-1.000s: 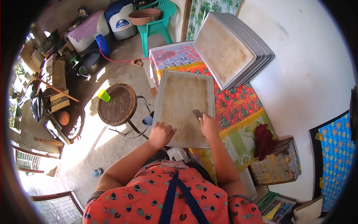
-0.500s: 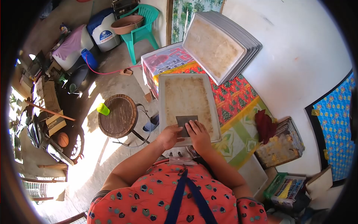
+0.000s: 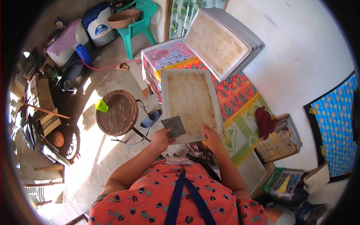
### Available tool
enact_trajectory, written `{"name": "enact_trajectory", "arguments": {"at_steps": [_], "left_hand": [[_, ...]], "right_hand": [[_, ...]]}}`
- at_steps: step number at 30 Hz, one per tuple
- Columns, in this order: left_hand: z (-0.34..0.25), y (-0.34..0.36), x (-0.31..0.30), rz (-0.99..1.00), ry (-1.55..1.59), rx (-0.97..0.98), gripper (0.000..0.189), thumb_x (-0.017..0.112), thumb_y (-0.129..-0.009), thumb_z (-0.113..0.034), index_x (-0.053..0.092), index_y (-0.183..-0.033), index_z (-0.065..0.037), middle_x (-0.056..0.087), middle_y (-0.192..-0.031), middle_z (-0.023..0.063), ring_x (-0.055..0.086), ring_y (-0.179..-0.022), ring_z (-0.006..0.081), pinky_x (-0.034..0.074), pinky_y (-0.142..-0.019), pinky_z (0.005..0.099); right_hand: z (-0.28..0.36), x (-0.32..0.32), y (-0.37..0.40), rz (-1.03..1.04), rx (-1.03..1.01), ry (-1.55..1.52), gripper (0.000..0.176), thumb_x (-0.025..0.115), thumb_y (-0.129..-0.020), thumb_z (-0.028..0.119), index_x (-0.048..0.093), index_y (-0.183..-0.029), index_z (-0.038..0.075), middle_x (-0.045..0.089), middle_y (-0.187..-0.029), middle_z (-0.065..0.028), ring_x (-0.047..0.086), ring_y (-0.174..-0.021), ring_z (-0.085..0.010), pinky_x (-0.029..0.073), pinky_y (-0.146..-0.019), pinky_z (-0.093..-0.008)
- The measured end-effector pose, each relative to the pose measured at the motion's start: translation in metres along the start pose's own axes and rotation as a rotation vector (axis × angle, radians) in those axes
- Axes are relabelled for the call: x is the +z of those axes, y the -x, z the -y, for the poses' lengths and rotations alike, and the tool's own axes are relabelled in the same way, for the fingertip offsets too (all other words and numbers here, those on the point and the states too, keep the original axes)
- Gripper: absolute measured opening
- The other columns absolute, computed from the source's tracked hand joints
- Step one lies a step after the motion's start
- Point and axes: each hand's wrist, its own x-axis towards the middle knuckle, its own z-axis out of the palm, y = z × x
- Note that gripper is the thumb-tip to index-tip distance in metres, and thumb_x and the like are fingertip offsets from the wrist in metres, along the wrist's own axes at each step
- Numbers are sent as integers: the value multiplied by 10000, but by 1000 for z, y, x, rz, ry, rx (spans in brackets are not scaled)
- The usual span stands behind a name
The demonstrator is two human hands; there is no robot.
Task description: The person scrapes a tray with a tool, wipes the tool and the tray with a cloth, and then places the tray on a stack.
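A thin dark grey square sheet (image 3: 174, 126) is held at its lower left edge by my left hand (image 3: 162, 139), over the near left corner of a tray. That tray (image 3: 190, 99) is rectangular and pale-rimmed, with a brown-stained surface, and lies on a patterned cloth. My right hand (image 3: 210, 135) is over the tray's near right part, apart from the sheet; its fingers look bent and blurred, and whether they are closed is unclear. Beyond the tray leans a stack of similar trays (image 3: 217, 41).
A round wooden stool (image 3: 117, 112) with a green cup (image 3: 101, 106) stands at the left. A dark red cloth (image 3: 264, 123) lies by a second stack (image 3: 281, 144) at the right. Farther off are a green chair (image 3: 144, 22) and a basketball (image 3: 58, 139).
The grey sheet has moved left and tilted, now in my left hand alone. My right hand has come off it and moved right. The view has shifted slightly.
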Motion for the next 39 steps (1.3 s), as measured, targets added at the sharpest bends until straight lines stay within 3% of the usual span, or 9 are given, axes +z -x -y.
{"name": "enact_trajectory", "arguments": {"at_steps": [4, 6, 10, 14, 17, 20, 25, 31, 39], "left_hand": [[8, 9, -3, -19, 37, 39, 206, 390, -933, -155, 493, -1098, -86, 566, -1065, 97, 595, -943, 293, 430, -853, 475], [15, 13, 2, -17, 49, 40, 226, 369, -940, -160, 478, -1121, -79, 565, -1080, 110, 604, -943, 310, 442, -841, 475], [26, 23, 21, -11, 149, 35, 244, 354, -955, -160, 438, -1172, -90, 551, -1118, 123, 617, -922, 344, 480, -785, 466], [41, 30, 33, -41, 178, 105, 238, 349, -969, -170, 422, -1187, -107, 541, -1142, 123, 621, -905, 351, 494, -750, 459], [50, 36, 38, -84, 179, 158, 234, 358, -971, -174, 420, -1188, -110, 538, -1149, 121, 622, -903, 348, 495, -741, 451], [59, 43, 43, -129, 186, 201, 228, 367, -968, -168, 427, -1181, -112, 547, -1140, 117, 621, -905, 347, 496, -732, 438], [66, 56, 39, -134, 158, 241, 240, 409, -944, -110, 461, -1179, -114, 592, -1104, 109, 634, -871, 322, 507, -720, 410], [41, 49, 32, 3, 52, 270, 334, 444, -905, -6, 478, -1219, -114, 611, -1111, 113, 650, -835, 275, 529, -710, 370], [9, 57, 56, 138, -101, 327, 441, 481, -879, 34, 463, -1289, -129, 608, -1123, 80, 625, -937, 203, 511, -820, 326]], "right_hand": [[-41, -47, -26, 424, 467, 205, 209, 611, -827, 168, 654, -1022, 104, 572, -1155, -220, 558, -1011, -403, 452, -841, -463], [-110, -61, -18, 244, 132, 232, 349, 622, -815, 191, 610, -1160, 134, 402, -1371, -236, 447, -1173, -439, 438, -893, -458], [-214, -132, -23, 43, 359, 657, 688, 697, -763, 334, 409, -1377, 219, 327, -1410, -266, 328, -1281, -438, 338, -1015, -524], [-296, -181, -29, -2, 917, 717, 950, 662, -705, 612, 188, -1464, 293, 144, -1507, -203, 221, -1346, -447, 260, -962, -702], [-334, -185, -26, -3, 1027, 639, 1009, 651, -664, 678, 165, -1466, 305, 138, -1509, -201, 202, -1354, -446, 239, -950, -727], [-338, -179, -31, 63, 1118, 482, 943, 645, -725, 613, 170, -1464, 270, 144, -1506, -202, 234, -1341, -445, 280, -957, -692], [-347, -177, -25, -77, 859, 486, 556, 618, -821, 285, 443, -1317, 106, 519, -1224, -236, 531, -1097, -393, 433, -893, -504], [-280, -210, -43, -468, 475, 300, 327, 582, -811, 101, 590, -1114, -22, 654, -979, -211, 627, -910, -368, 474, -809, -423], [-7, -157, -50, -164, 226, -333, 366, 539, -769, -17, 586, -1131, 4, 661, -979, -129, 627, -881, -213, 480, -824, -350]]}}
